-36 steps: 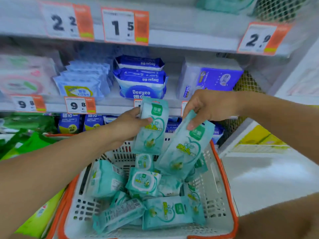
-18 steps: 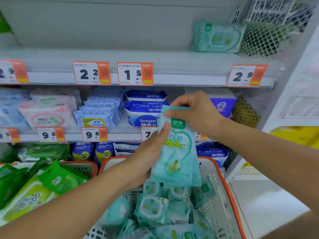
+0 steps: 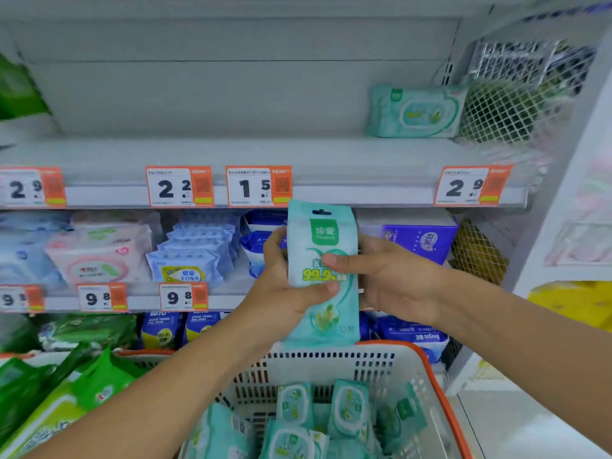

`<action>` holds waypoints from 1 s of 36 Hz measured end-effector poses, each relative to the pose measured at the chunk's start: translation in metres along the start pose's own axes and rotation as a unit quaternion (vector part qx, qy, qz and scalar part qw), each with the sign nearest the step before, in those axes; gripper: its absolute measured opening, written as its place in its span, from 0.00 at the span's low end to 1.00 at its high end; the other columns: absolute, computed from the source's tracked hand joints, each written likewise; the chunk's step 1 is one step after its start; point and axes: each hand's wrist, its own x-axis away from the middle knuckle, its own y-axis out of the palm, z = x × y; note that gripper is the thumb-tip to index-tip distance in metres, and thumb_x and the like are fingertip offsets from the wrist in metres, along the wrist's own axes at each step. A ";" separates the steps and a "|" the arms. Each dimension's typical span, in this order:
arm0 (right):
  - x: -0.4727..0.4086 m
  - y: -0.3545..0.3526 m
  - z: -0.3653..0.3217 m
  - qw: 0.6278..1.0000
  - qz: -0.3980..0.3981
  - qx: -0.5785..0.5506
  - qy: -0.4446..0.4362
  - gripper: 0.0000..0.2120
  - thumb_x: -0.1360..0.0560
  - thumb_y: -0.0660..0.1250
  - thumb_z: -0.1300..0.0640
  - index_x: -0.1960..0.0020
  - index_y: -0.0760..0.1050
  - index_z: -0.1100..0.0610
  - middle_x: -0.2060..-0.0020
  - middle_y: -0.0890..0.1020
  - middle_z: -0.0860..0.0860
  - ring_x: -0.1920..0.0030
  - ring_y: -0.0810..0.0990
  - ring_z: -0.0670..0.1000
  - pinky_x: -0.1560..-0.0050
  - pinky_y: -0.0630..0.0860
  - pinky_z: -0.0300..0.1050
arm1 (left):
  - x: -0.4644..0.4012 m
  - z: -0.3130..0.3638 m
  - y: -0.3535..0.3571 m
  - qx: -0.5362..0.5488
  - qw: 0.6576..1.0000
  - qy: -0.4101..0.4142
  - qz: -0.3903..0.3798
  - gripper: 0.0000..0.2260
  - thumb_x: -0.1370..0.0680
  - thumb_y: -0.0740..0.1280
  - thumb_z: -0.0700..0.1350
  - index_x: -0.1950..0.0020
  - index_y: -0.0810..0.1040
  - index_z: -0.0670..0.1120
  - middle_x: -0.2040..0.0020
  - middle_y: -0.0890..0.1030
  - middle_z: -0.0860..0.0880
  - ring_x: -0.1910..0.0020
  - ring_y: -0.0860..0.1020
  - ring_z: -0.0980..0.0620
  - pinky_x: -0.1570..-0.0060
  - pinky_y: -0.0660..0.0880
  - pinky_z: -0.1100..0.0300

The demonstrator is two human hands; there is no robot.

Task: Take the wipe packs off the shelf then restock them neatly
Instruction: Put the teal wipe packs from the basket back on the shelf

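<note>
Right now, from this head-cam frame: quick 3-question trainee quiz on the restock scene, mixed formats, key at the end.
1. True or false: both the left hand and right hand hold the upright teal wipe pack.
2. Which price tag sits directly above the held pack? A) 1.5 tag B) 9.8 C) 7.0
3. Fill in: one teal wipe pack on the top shelf lies at its ___ end.

Key: 1 true; 2 A; 3 right

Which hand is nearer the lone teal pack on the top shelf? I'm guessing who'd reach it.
Right hand: it is below the lone pack, while the left hand sits further left.
</note>
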 end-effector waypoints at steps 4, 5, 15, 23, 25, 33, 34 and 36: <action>-0.001 -0.013 -0.003 0.997 0.046 -0.044 -0.049 0.27 0.29 0.72 0.59 0.31 0.73 0.60 0.39 0.82 0.60 0.37 0.80 0.65 0.36 0.75 0.66 | -0.012 0.001 0.007 -0.061 0.997 -0.015 -0.037 0.35 0.28 0.76 0.36 0.27 0.62 0.49 0.42 0.82 0.51 0.48 0.83 0.58 0.50 0.81 0.57; 0.000 -0.016 -0.003 0.995 0.056 -0.054 -0.062 0.28 0.30 0.73 0.60 0.31 0.72 0.60 0.39 0.81 0.61 0.38 0.80 0.64 0.36 0.75 0.66 | -0.013 0.001 0.007 -0.074 0.995 -0.032 -0.053 0.33 0.29 0.78 0.40 0.28 0.65 0.50 0.42 0.83 0.53 0.46 0.83 0.56 0.48 0.81 0.54; 0.016 -0.027 -0.032 0.990 0.020 0.023 -0.135 0.22 0.27 0.71 0.67 0.33 0.74 0.62 0.42 0.83 0.59 0.42 0.83 0.60 0.46 0.82 0.51 | -0.027 0.019 0.030 -0.142 0.986 0.087 -0.028 0.22 0.28 0.76 0.45 0.40 0.70 0.54 0.47 0.83 0.57 0.47 0.82 0.58 0.48 0.81 0.55; 0.009 -0.063 -0.079 0.968 0.145 -0.052 -0.197 0.23 0.30 0.71 0.60 0.36 0.77 0.63 0.43 0.84 0.59 0.41 0.82 0.61 0.39 0.78 0.60 | -0.099 0.114 -0.005 -0.550 0.814 0.184 -0.020 0.45 0.35 0.43 0.82 0.28 0.68 0.59 0.32 0.73 0.58 0.34 0.71 0.57 0.32 0.67 0.57; -0.002 -0.076 -0.100 0.959 0.165 -0.065 -0.219 0.22 0.31 0.72 0.60 0.37 0.78 0.62 0.44 0.85 0.57 0.43 0.84 0.58 0.42 0.80 0.56 | -0.127 0.128 -0.014 -0.632 0.766 0.104 -0.054 0.45 0.32 0.39 0.80 0.23 0.62 0.58 0.23 0.64 0.55 0.25 0.63 0.54 0.25 0.57 0.57; -0.119 -0.129 -0.193 0.963 0.194 0.020 -0.185 0.11 0.24 0.69 0.68 0.43 0.78 0.63 0.45 0.84 0.57 0.52 0.85 0.54 0.55 0.84 0.49 | -0.182 0.132 -0.025 -0.692 0.686 -0.108 -0.197 0.53 0.46 0.46 0.87 0.24 0.43 0.70 0.20 0.42 0.60 0.20 0.46 0.53 0.22 0.44 0.46; -0.138 -0.137 -0.199 0.964 0.191 0.038 -0.179 0.12 0.24 0.69 0.70 0.41 0.77 0.63 0.45 0.84 0.57 0.53 0.85 0.54 0.57 0.84 0.48 | -0.185 0.129 -0.027 -0.694 0.682 -0.106 -0.203 0.54 0.47 0.52 0.87 0.24 0.42 0.71 0.20 0.41 0.60 0.20 0.46 0.53 0.22 0.45 0.46; -0.172 -0.152 -0.204 0.968 0.176 0.078 -0.161 0.15 0.25 0.69 0.72 0.39 0.76 0.65 0.45 0.84 0.58 0.52 0.85 0.55 0.52 0.84 0.52 | -0.189 0.123 -0.031 -0.692 0.688 -0.092 -0.200 0.55 0.47 0.61 0.84 0.24 0.42 0.71 0.20 0.41 0.61 0.20 0.47 0.53 0.22 0.47 0.47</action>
